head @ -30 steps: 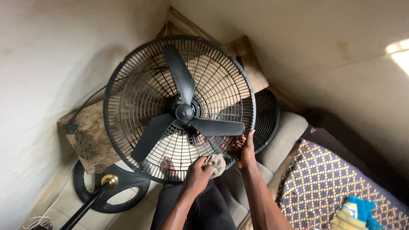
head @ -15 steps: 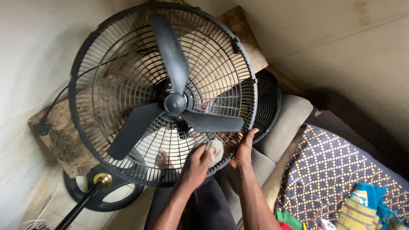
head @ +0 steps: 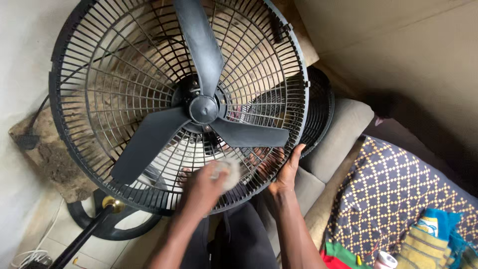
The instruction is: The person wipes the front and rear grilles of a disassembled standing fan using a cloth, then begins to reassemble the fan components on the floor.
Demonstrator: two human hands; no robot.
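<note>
Left hand point(head: 201, 187) pinching a blurred pale cloth point(head: 226, 172), right hand point(head: 286, 169) spread on the fan grille point(head: 99, 89) (fingertips hidden).

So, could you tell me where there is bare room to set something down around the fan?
Free patches: the grey cushion between the fan grille and the patterned cloth, and the tiled floor left of the round base. It is crowded at the grille's lower edge, where the left hand presses a pale rag and the right hand steadies the rim.

black fan grille point(head: 124, 74), tilted, pale cloth point(head: 228, 172) against it
</note>
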